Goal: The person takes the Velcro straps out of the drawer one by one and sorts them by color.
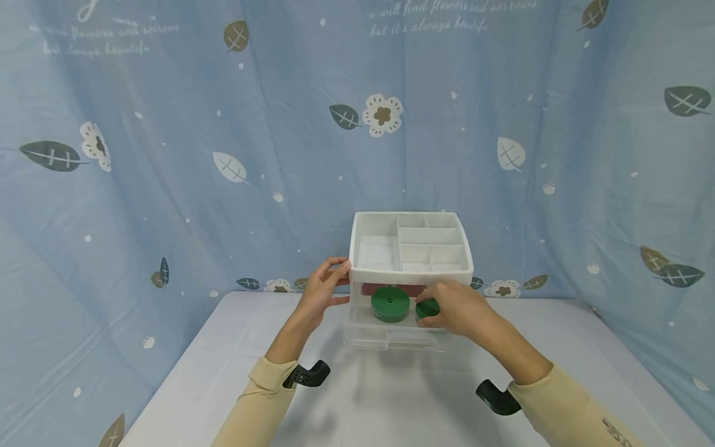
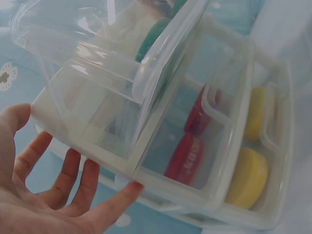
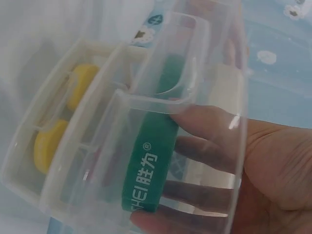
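Note:
A white drawer unit (image 1: 360, 277) with clear drawers stands at the back of the table, its top drawer (image 1: 363, 335) pulled out. Inside that drawer lie two green tape rolls: the left roll (image 1: 390, 304) is flat, and my right hand (image 1: 459, 308) grips the right roll (image 1: 427, 309). Through the clear plastic, the right wrist view shows fingers around this lettered green roll (image 3: 151, 163). My left hand (image 1: 319, 288) rests its fingertips against the unit's left side, thumb near the top edge. Its fingers (image 2: 87, 187) are spread along the frame.
Below, a shut drawer holds red rolls (image 2: 185, 158), and the lowest holds yellow rolls (image 2: 248, 178). The unit's top has a tray (image 1: 377, 251) with several compartments. A blue patterned curtain (image 1: 313, 161) hangs right behind. White cloth (image 1: 385, 403) covers the table.

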Tool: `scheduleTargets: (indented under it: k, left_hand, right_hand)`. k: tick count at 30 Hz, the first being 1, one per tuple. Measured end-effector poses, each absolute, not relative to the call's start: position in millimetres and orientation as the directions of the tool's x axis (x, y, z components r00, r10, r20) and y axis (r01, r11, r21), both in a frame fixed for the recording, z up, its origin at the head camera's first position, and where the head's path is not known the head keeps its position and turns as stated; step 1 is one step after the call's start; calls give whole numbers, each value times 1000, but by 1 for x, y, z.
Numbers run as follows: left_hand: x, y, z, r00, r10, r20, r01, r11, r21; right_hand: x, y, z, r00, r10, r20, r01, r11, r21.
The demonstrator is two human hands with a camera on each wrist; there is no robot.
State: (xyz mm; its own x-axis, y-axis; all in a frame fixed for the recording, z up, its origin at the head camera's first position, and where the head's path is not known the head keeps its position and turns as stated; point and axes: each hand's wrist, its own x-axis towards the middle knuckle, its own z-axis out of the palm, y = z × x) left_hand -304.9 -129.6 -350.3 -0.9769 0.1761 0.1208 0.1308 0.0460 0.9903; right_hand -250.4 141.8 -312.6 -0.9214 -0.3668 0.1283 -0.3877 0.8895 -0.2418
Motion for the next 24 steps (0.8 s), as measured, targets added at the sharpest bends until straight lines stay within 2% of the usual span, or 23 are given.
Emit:
scheduleTargets:
  k: [7, 12, 17, 24]
  left_hand:
    - [-297, -127, -349, -979, 165, 123, 132, 47, 990]
    - [-298, -127, -352, -982, 149, 114, 125, 65, 990]
    - [-310, -127, -366, -986, 131, 108, 117, 64, 991]
    - [-304, -126, -370, -985, 116, 129, 135, 43, 990]
  right_hand:
    - [-240, 146, -299, -933, -352, 78, -358, 883, -304]
    - [-229, 150, -283, -935, -351, 55, -350, 886, -304]
    - [-216, 155, -267, -930, -363, 58, -363, 881, -303]
    - [-201, 170, -252, -925, -370, 85, -378, 878, -294]
